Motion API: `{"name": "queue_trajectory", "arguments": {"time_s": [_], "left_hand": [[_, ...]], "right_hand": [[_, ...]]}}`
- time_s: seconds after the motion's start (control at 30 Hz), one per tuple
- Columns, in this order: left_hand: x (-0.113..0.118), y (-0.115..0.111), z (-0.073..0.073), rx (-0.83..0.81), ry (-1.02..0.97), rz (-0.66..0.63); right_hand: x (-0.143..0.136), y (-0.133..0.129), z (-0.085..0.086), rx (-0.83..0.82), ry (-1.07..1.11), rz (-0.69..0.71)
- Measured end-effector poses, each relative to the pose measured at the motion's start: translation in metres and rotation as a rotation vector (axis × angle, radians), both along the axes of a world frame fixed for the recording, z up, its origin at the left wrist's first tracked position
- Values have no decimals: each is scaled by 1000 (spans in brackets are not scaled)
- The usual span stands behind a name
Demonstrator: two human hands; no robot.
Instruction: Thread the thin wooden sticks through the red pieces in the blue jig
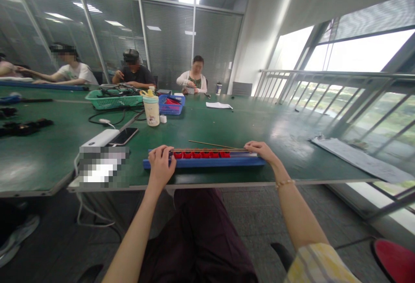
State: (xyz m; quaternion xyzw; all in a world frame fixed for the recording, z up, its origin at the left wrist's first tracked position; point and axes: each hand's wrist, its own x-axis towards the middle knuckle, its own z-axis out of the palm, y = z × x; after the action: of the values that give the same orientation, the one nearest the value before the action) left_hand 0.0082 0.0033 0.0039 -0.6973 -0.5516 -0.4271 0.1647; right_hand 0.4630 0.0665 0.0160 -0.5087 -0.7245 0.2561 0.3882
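Observation:
A long blue tray point(207, 162) lies along the table's near edge, with several red blocks point(201, 154) in a row inside it. A thin brown rod point(207, 149) stretches over its length. At the left end my left hand point(159, 162) is closed around the rod's end and rests against the tray; its fingertips are partly hidden. My right hand point(262, 149) pinches the rod's other end above the tray's right end. Behind the tray, a second thin rod point(207, 143) lies slantwise on the table.
To the left are a phone point(125, 136), a white power bank point(98, 139) and cables. Further back stand a cream cup point(151, 110), a blue basket point(171, 109) and a green basket point(110, 102). A clipboard point(359, 157) lies right. Several people sit across the table.

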Motion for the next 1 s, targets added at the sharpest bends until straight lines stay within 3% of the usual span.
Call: {"name": "queue_trajectory", "arguments": {"time_s": [0.37, 0.67, 1.0], "left_hand": [[0, 2, -1, 11, -2, -1], [0, 0, 1, 6, 3, -10], [0, 0, -1, 15, 11, -19]], "right_hand": [[-2, 0, 0, -4, 24, -65], [3, 8, -9, 52, -22, -132], [2, 6, -8, 28, -54, -78]]}}
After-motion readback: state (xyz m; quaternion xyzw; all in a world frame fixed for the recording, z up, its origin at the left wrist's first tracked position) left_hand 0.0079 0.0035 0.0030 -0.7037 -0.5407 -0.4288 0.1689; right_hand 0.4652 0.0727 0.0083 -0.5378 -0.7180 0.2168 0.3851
